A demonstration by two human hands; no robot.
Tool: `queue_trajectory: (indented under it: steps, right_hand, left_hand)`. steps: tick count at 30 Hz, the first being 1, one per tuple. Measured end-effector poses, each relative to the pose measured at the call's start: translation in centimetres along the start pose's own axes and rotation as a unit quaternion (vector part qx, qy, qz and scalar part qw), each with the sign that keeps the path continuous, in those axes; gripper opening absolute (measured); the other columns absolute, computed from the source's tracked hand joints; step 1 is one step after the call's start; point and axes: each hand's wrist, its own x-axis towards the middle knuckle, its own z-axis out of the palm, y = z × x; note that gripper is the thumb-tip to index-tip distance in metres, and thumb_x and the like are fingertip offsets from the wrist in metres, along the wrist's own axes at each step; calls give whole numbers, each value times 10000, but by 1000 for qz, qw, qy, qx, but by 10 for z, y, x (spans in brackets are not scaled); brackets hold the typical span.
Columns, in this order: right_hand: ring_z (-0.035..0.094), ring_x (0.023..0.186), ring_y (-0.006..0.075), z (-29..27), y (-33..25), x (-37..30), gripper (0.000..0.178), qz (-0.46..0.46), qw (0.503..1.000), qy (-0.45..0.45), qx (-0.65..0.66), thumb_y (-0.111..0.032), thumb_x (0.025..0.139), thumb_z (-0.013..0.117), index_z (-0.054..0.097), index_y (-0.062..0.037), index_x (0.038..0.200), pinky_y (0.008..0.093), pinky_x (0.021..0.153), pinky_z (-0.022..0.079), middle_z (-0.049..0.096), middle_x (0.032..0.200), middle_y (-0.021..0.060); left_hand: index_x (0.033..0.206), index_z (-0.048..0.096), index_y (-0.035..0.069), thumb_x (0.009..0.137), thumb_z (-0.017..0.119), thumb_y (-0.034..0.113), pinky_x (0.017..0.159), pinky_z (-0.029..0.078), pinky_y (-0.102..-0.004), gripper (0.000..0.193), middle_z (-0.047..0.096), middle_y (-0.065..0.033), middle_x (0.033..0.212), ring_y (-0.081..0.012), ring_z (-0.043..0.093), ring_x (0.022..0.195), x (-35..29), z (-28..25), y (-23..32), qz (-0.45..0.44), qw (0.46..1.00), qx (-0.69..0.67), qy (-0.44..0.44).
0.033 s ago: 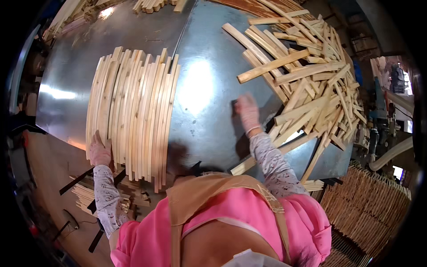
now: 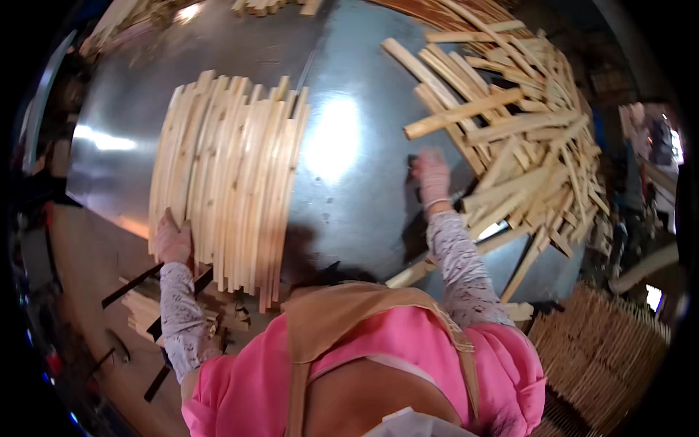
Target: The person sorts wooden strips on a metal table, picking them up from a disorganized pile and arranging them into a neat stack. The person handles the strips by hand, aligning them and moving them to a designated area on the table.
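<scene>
A row of pale wooden strips (image 2: 229, 182) lies side by side on the metal tabletop, their ends uneven. At the row's near left corner rests my left hand (image 2: 173, 240), fingers stretched out over the strip ends and thumb apart. My right hand (image 2: 432, 175) is over the bare metal between the row and a jumbled heap of loose wooden strips (image 2: 524, 175). Its fingers look curled but are smeared by motion, and a dark patch beside the fingertips may be shadow. One loose strip (image 2: 463, 113) sticks out of the heap just beyond that hand.
The metal tabletop (image 2: 349, 226) has a seam running away from me. More strips (image 2: 273, 7) lie at its far edge. Below the left edge, wood pieces (image 2: 142, 309) sit near dark metal bars (image 2: 131, 284). Stacked wood (image 2: 597, 349) stands at the lower right.
The whole scene has shifted a little to the right in the picture. My right hand is slightly nearer the heap; my left hand stays at the row's corner.
</scene>
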Motion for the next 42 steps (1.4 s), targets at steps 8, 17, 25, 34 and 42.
queue_trajectory:
  steps: [8, 17, 25, 34, 42]
  right_hand:
    - [588, 564, 160, 27, -61, 103, 300, 228, 954, 120, 156, -393, 1025, 733, 670, -101, 993, 331, 504, 485, 645, 783, 38]
    - [576, 602, 187, 37, -32, -8, 318, 92, 995, 30, 17, -293, 1006, 729, 648, -13, 878, 370, 590, 485, 599, 681, 57]
    - [723, 1103, 465, 168, -104, -244, 902, 76, 830, -443, -329, -530, 981, 679, 342, 19, 1611, 497, 928, 573, 748, 1165, 294]
    - [705, 1230, 411, 133, -97, -212, 917, 34, 882, -430, -189, -533, 997, 665, 302, -90, 1713, 437, 1081, 539, 723, 1356, 253]
    - [686, 1174, 379, -84, -64, -209, 413, -151, 956, 121, -222, -245, 1035, 651, 648, -84, 1415, 457, 1007, 572, 711, 1287, 207]
  left_hand:
    - [1440, 606, 7, 935, 770, 416, 1141, 480, -499, 670, 639, -263, 1426, -445, 595, 1332, 7, -4, 9, -57, 988, -95, 110]
    - [1478, 613, 15, 962, 748, 473, 1232, 401, -475, 703, 541, -234, 1591, -416, 497, 1467, -32, -24, 62, -42, 990, -60, 117]
    - [1542, 550, 41, 999, 705, 369, 1222, 421, -456, 653, 574, -218, 1571, -365, 537, 1458, -5, -1, 19, -76, 994, -64, 45]
    - [1458, 580, -51, 927, 773, 239, 1056, 546, -413, 635, 722, -215, 1314, -315, 695, 1226, -61, -66, 146, 43, 958, -258, 114]
    - [1495, 560, -11, 975, 793, 275, 1114, 524, -455, 638, 666, -229, 1413, -359, 657, 1295, -264, 4, 456, 510, 771, -355, -139]
